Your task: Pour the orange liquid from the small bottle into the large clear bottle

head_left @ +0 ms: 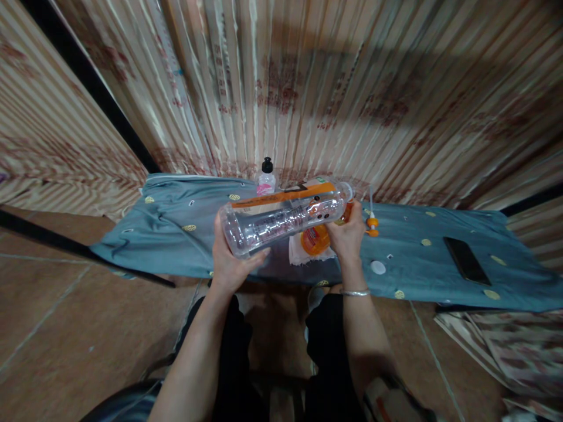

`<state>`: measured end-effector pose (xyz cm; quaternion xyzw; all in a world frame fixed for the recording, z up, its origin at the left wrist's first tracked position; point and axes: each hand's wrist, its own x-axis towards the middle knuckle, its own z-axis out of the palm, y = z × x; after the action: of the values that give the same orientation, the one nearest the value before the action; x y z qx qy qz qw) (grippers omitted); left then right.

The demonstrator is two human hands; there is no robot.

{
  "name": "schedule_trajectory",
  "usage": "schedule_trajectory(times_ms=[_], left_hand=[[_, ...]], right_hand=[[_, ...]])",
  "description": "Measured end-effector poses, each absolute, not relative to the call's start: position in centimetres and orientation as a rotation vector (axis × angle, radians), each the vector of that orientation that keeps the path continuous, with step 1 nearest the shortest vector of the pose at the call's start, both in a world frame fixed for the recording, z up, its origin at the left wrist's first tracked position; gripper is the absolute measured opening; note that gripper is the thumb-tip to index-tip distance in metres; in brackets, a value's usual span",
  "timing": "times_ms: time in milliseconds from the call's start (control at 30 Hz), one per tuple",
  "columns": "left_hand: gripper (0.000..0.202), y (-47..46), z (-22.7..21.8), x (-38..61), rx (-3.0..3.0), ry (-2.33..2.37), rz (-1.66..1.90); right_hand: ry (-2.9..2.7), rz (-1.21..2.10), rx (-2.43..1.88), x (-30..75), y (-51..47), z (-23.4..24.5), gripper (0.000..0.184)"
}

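Observation:
A large clear plastic bottle (277, 220) with an orange label strip is held nearly level, its mouth end to the right and a little higher. My left hand (235, 266) is closed around its base, thumb along the near side. By the bottle's mouth, my right hand (349, 234) is closed, with an orange bottle (345, 214) showing between thumb and fingers. Its lower part is hidden by the hand. A rounded orange container (314, 239) with a red label rests on a white cloth (299, 253); whether it belongs to the same bottle is unclear.
Behind the clear bottle stands a small bottle (266, 181) with a black cap. On the teal cloth-covered bench (417, 258) lie an orange-and-white pump head (372, 225), a white cap (377, 267) and a black phone (466, 260). A patterned curtain (299, 88) hangs behind, with dark metal poles (92, 76).

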<state>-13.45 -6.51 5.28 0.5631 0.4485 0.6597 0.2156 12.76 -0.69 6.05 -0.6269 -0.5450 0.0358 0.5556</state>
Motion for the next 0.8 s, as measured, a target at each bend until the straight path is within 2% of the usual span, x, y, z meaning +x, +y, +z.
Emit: schedule_trajectory(times_ms=[100,333,800], left_hand=[[0.106,-6.53,5.27,-13.51,1.565,1.243,1.828],[0.106,-6.6,5.33,-13.53,1.551,1.253,1.818],[0.117,-6.57,5.07,-13.62,1.59,1.236,1.788]], right_hand=[[-1.294,0.066,-1.486,12.84,-0.6,5.91,0.062],[-1.301,0.095,-1.473,12.81,-0.75,5.98,0.061],[-1.297,0.103,-1.494,12.73,-0.79,6.19,0.063]])
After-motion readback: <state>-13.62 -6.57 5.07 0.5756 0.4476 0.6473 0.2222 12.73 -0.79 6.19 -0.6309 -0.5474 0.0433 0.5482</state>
